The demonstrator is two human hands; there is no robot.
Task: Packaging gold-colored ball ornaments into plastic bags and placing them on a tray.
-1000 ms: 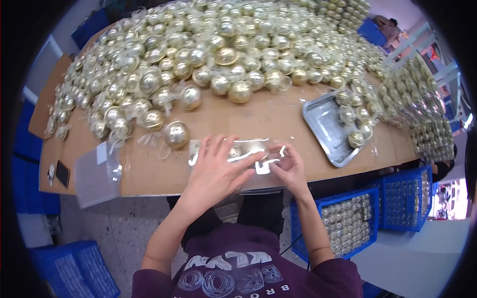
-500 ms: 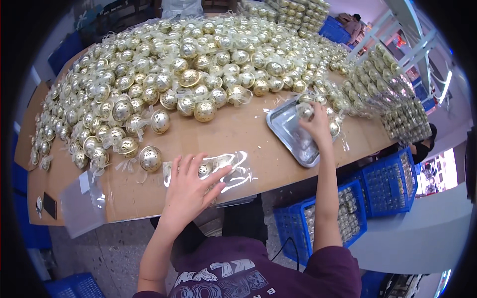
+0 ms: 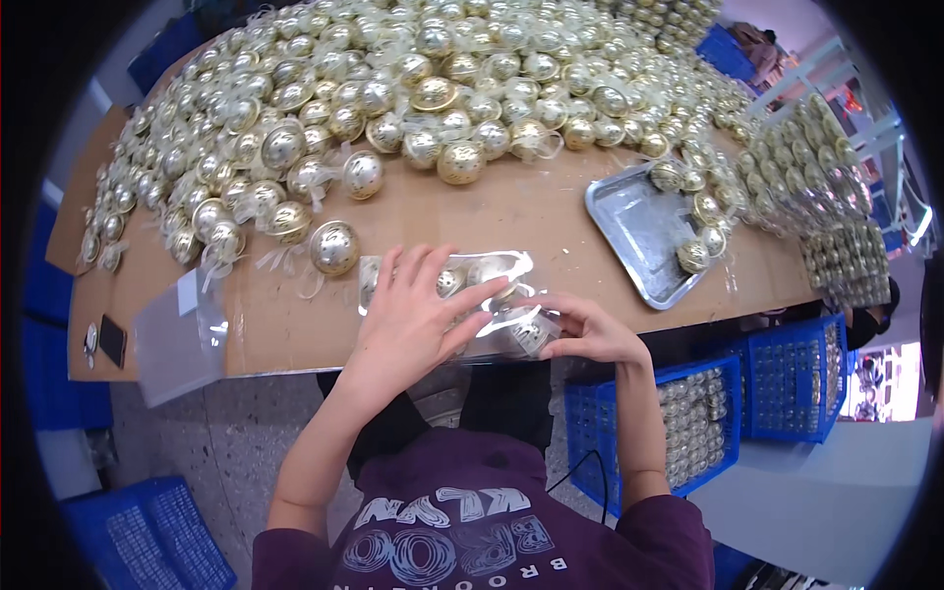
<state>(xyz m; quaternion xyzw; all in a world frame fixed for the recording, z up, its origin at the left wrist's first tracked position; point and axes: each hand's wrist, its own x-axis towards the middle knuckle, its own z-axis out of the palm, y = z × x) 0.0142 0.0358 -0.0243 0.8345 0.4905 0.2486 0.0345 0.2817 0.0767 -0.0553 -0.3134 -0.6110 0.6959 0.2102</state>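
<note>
A clear plastic bag lies at the table's near edge with gold baubles inside it. My left hand rests over the bag, fingers spread. At the bag's right end my right hand grips another gold bauble between thumb and fingers. Whether that one is fully inside the plastic is hard to tell. To the right stands a metal tray, with several baubles along its right side. A loose bauble sits just left of the bag.
A large heap of ribboned baubles covers the table's far side. Flat clear bags and a phone lie at left. Packed baubles are stacked at right, above blue crates. A person is at the back right.
My right hand has come from the tray to the bag's right end, bringing a bauble. My left hand stays spread on the bag. The whole view has shifted.
</note>
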